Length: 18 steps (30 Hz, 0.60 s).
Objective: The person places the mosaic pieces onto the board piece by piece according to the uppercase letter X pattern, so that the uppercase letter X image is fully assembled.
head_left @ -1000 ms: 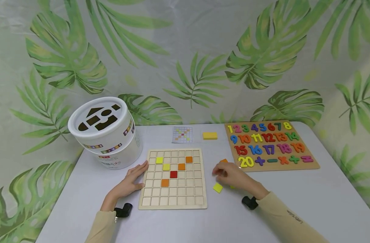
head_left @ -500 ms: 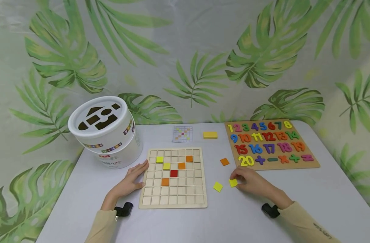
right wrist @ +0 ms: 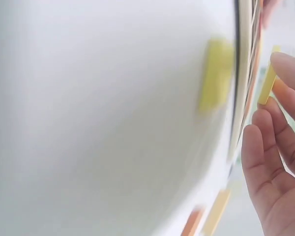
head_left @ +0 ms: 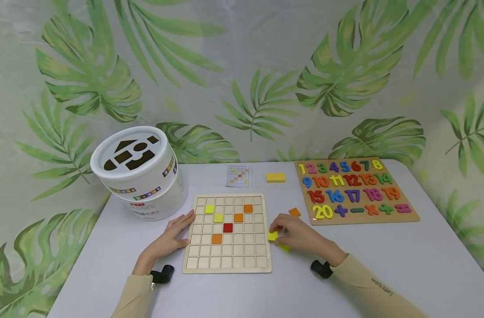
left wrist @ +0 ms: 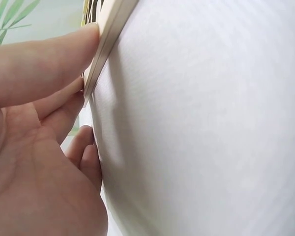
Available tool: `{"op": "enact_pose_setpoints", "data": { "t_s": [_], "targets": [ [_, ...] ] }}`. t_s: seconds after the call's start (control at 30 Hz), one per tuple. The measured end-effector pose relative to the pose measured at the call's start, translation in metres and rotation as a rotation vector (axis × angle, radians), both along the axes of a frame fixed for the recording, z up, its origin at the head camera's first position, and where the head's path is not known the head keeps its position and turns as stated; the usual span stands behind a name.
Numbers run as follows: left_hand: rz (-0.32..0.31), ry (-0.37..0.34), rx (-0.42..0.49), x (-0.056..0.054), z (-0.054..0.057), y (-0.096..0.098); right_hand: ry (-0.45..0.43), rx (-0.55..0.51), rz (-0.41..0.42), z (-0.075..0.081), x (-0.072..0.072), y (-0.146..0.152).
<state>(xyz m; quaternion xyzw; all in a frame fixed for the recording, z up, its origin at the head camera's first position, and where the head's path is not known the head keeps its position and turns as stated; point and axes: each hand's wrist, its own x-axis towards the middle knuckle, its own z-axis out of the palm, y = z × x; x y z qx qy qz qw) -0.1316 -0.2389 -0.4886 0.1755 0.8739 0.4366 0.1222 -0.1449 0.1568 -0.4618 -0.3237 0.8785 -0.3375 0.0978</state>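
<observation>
A wooden grid board point(head_left: 204, 263) lies in the middle of the table, with two yellow tiles, a red tile point(head_left: 228, 228) and several orange tiles point(head_left: 216, 239) set in its squares. My left hand point(head_left: 171, 236) rests against the board's left edge, thumb and fingertips touching it. Just past the right edge, my right hand point(head_left: 299, 234) pinches a yellow square tile point(head_left: 272, 236) between thumb and fingers. The right wrist view shows this tile held clear of the tabletop. Another yellow tile point(head_left: 285, 248) lies on the table, partly hidden beneath the right hand.
An orange tile point(head_left: 294, 212) lies behind the right hand. Further back are a printed pattern card point(head_left: 239, 176) and a yellow block point(head_left: 275, 177). A number puzzle board point(head_left: 357, 192) stands to the right; a white bucket point(head_left: 140, 176) with a shape-cut lid is at left.
My right hand moved right to a yellow tile on the table, picked it up, and brought it left to the grid board's edge. The left hand stays in place.
</observation>
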Motion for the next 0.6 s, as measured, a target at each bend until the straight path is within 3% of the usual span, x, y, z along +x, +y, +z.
{"op": "enact_pose_setpoints", "data": {
  "t_s": [0.3,0.6],
  "targets": [
    [-0.01,-0.024,0.001,0.001,0.003,0.001,-0.01,0.029,0.069,-0.001,-0.007,-0.06],
    [-0.023,-0.04,-0.02,0.0,0.002,0.0,0.049,0.088,0.115,-0.004,-0.008,-0.092]
  ]
}}
